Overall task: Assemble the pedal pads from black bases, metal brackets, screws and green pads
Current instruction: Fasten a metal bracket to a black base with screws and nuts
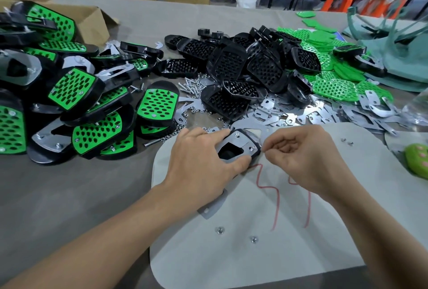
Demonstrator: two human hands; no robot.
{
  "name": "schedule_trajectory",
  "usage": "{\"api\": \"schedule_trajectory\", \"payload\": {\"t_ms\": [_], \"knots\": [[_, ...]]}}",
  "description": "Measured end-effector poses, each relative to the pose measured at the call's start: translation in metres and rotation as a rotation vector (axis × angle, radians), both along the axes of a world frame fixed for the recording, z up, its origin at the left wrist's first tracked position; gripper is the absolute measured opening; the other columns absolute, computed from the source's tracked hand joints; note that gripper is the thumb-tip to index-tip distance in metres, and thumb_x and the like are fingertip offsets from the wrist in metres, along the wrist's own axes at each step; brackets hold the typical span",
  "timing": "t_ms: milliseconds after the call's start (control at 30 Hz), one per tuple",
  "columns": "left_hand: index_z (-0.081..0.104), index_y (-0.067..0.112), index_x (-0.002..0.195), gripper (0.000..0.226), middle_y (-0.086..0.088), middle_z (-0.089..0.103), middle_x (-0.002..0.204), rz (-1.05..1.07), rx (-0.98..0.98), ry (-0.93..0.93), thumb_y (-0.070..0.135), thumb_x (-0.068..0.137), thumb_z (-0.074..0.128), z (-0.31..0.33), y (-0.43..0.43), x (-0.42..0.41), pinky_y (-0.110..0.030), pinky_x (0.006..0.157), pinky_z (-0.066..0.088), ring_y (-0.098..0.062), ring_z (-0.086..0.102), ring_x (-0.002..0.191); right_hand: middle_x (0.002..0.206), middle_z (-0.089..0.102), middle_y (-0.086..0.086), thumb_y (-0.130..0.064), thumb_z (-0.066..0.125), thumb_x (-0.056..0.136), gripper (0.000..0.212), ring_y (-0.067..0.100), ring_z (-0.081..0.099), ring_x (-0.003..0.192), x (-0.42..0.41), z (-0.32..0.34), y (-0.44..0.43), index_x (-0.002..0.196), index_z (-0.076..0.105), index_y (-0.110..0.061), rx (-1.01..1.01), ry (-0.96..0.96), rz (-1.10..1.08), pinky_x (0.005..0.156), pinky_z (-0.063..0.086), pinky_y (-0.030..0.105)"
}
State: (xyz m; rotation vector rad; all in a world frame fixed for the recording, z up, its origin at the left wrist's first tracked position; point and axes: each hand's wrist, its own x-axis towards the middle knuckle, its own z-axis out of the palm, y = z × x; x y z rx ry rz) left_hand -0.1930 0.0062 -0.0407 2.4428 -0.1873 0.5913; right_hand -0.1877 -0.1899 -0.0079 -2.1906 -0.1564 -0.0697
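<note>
Dozens of finished pads [69,89] lie piled left; we see bases [231,64], green pads [333,89] and brackets [324,115] heaped unused. Our left grip [199,159] clamps one half-built pedal [236,147] on the white board [254,254]; right grip [298,156] pinches a small part [263,150] at its corner.

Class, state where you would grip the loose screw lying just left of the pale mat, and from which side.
Probably pinch the screw mid-shank from above, across its length. It lies flat on the table, too thin to get under, and there is bare cloth on both sides of it.
</note>
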Motion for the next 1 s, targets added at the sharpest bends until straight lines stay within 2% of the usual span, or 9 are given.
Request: {"api": "schedule_trajectory", "payload": {"t_ms": [67,133,300,433,567,633,767,933,1000], "knots": [[0.078,0.029,0.113,0.072,0.002,0.064,0.078,0.006,0.008,0.015,0.076,0.066,0.052,0.0,-0.001,0.001,-0.028,0.083,0.033,-0.008,0.031,0.082,0.075,0.073,0.0,0.006,0.071,0.077,0.036,0.023,0.065,0.066,0.0,0.003,0.0,0.086,0.08,-0.028,0.059,-0.006,0.059,0.068,0.056,0.035],[0.078,0.03,0.114,0.072,0.003,0.061,0.076,0.007,0.014,0.017,0.077,0.066,0.051,0.0,-0.001,0.0,-0.028,0.083,0.033,-0.006,0.028,0.08,0.08,0.072,-0.002,0.01,0.069,0.077,0.046,0.017,0.061,0.064,-0.002,0.003,0.003,0.097,0.08,-0.03,0.069,0.042,0.134,0.068,0.055,0.033],[0.079,0.024,0.112,0.073,-0.004,0.069,0.079,0.013,-0.004,-0.004,0.075,0.066,0.054,0.002,-0.002,-0.001,-0.029,0.082,0.032,-0.01,0.036,0.089,0.076,0.072,-0.004,0.012,0.068,0.078,0.047,0.017,0.061,0.066,-0.006,-0.001,0.003,0.091,0.082,-0.031,0.11,0.095,0.122,0.071,0.055,0.03],[0.077,0.027,0.116,0.076,-0.003,0.069,0.083,0.008,0.007,0.026,0.077,0.065,0.052,0.001,-0.001,-0.001,-0.028,0.085,0.033,-0.009,0.037,0.09,0.075,0.071,-0.007,0.007,0.074,0.076,0.041,0.019,0.06,0.071,-0.009,-0.002,0.008,0.087,0.082,-0.032,0.065,-0.036,0.033,0.075,0.054,0.029],[0.08,0.024,0.108,0.067,-0.005,0.067,0.076,-0.014,0.006,-0.004,0.072,0.066,0.059,0.001,-0.001,0.0,-0.032,0.083,0.036,-0.01,0.039,0.086,0.077,0.066,-0.015,-0.004,0.079,0.077,0.031,0.014,0.058,0.074,-0.01,0.005,0.014,0.084,0.082,-0.034,-0.183,-0.143,0.123,0.068,0.045,0.02],[0.08,0.022,0.104,0.067,-0.006,0.066,0.071,-0.026,0.01,-0.031,0.071,0.067,0.056,0.002,-0.002,0.0,-0.031,0.079,0.034,-0.012,0.039,0.084,0.075,0.064,-0.015,-0.007,0.079,0.078,0.026,0.011,0.057,0.074,-0.006,0.009,0.016,0.084,0.081,-0.033,-0.278,-0.138,0.171,0.068,0.043,0.022],[0.08,0.02,0.104,0.064,-0.006,0.066,0.07,-0.022,0.03,-0.049,0.069,0.066,0.064,0.002,-0.002,0.0,-0.031,0.078,0.033,-0.012,0.038,0.083,0.067,0.059,-0.021,-0.012,0.08,0.077,0.02,-0.002,0.056,0.072,0.001,0.015,0.017,0.078,0.078,-0.032,-0.409,-0.104,0.216,0.066,0.038,0.009],[0.08,0.023,0.103,0.058,-0.006,0.065,0.071,-0.011,0.018,-0.039,0.066,0.066,0.069,0.002,-0.002,-0.001,-0.03,0.078,0.032,-0.012,0.036,0.083,0.052,0.058,-0.006,-0.014,0.086,0.072,0.024,0.005,0.047,0.044,0.008,0.021,0.01,0.069,0.076,-0.035,-0.177,-0.037,0.034,0.043,0.039,0.012],[0.08,0.022,0.103,0.057,-0.006,0.065,0.07,-0.012,0.017,-0.048,0.064,0.066,0.07,0.001,-0.002,0.0,-0.03,0.077,0.032,-0.012,0.036,0.083,0.044,0.052,-0.008,-0.013,0.086,0.071,0.023,0.004,0.043,0.039,0.012,0.021,0.01,0.066,0.076,-0.032,-0.187,0.014,0.033,0.042,0.035,0.009]]}}
